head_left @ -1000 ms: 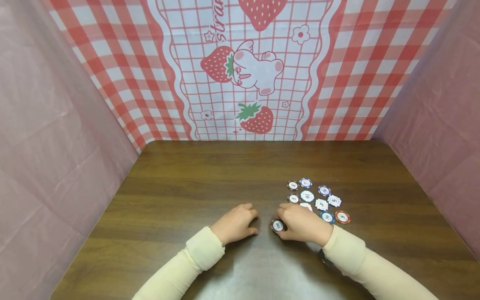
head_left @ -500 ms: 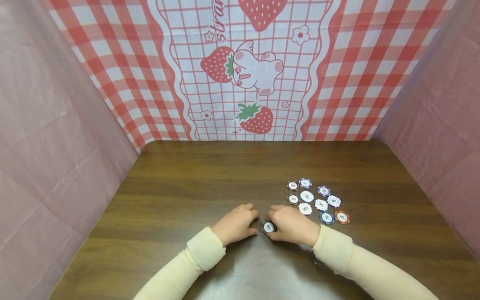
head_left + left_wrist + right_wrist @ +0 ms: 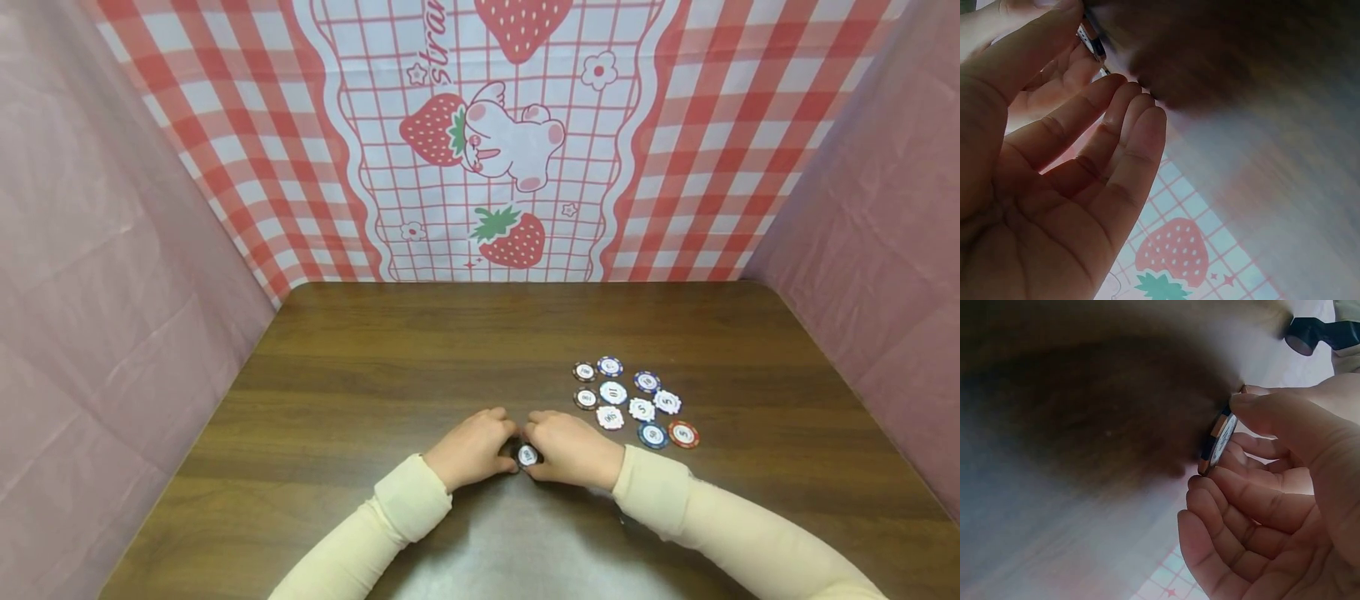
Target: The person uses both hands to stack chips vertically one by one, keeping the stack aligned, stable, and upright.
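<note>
Poker chip [image 3: 528, 455], black-edged with a white centre, sat pinched between the thumb and fingertips of the right hand [image 3: 573, 450], at the near middle of the dark wooden table [image 3: 390, 367]. Right wrist view showed the chip [image 3: 1217, 442] edge-on and tilted, thumb over one rim, fingers curled under the other.

Left hand [image 3: 472, 448] lay just at 9 o'clock of the chip, knuckles up. In the left wrist view its fingers [image 3: 1119, 137] were nearly straight and relaxed, gripping nothing; the chip's rim [image 3: 1092, 44] showed at their tips, touching or close to it, could not tell which.

Change noted: a second before, the right hand held this chip nearer the loose cluster; half a second before, partway over. It had travelled toward 9 o'clock until the two hands met. The left hand had not shifted. My reading: a hand-over or a placing at the left hand's spot was under way, not finished, since the right grip was unbroken.

Remaining chips [image 3: 633, 400], ten or so, lay flat in a loose group at 2 o'clock of the hands, well apart. Strawberry-print checked cloth [image 3: 487, 142] hung behind the table.
</note>
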